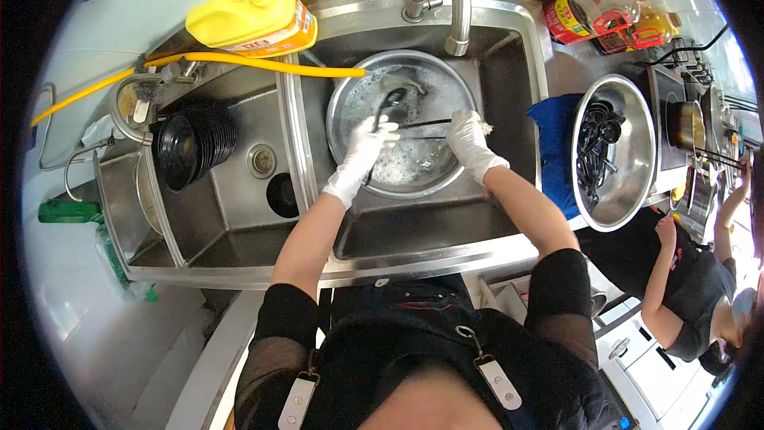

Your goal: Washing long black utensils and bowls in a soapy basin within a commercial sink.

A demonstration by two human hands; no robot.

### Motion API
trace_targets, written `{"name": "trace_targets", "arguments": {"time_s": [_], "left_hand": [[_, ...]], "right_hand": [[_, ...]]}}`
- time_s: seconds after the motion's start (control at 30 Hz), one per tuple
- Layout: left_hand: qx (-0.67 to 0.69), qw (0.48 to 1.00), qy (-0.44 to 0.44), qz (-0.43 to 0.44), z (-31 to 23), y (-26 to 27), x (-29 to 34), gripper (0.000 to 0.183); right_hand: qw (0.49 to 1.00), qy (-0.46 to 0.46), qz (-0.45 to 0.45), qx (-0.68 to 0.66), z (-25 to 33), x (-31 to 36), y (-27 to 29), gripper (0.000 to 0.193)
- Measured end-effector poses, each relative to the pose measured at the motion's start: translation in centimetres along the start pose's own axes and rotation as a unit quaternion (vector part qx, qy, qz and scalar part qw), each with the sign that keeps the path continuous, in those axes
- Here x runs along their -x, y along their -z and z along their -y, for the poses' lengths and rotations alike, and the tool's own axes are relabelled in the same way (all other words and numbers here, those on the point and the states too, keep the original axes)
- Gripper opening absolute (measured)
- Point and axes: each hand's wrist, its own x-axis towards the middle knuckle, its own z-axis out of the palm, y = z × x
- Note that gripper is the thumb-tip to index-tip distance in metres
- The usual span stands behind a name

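A round metal basin (338, 99) of soapy water sits in the right-hand sink (378, 231). Over it, my left hand (362, 151), in a white glove, is closed around the handle of a black spoon (393, 98). My right hand (468, 142), gloved too, is closed at the basin's right side. Two thin dark sticks (426, 123) run from its fingers toward the left hand. A small pale scrap shows by its knuckles, too small to name. Another utensil lies partly in the suds and is hard to make out.
A yellow hose (239, 58) ends over the basin, below the faucet (460, 12). Stacked black bowls (195, 143) stand in the left sink. A yellow pump jug (255, 20) is behind. To the right are a steel bowl (633, 183) of black spoons, oil bottles (597, 12) and a co-worker (700, 295).
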Motion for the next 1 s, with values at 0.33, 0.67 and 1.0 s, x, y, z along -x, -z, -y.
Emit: {"name": "trace_targets", "arguments": {"time_s": [0.33,0.67,1.0], "left_hand": [[-0.249,0.963,-0.043,0.091,0.0,-3.9,0.4,0.021],[-0.050,0.993,0.079,-0.068,-0.8,-1.5,5.0,0.020],[-0.345,0.927,-0.125,-0.073,-1.6,0.9,10.6,0.027]], "right_hand": [[0.980,0.026,-0.165,-0.112,-3.9,0.5,7.7,0.016],[0.278,-0.185,-0.132,-0.933,1.1,1.6,6.9,0.049],[-0.034,0.027,0.083,-0.996,10.3,-3.2,8.2,0.033]]}}
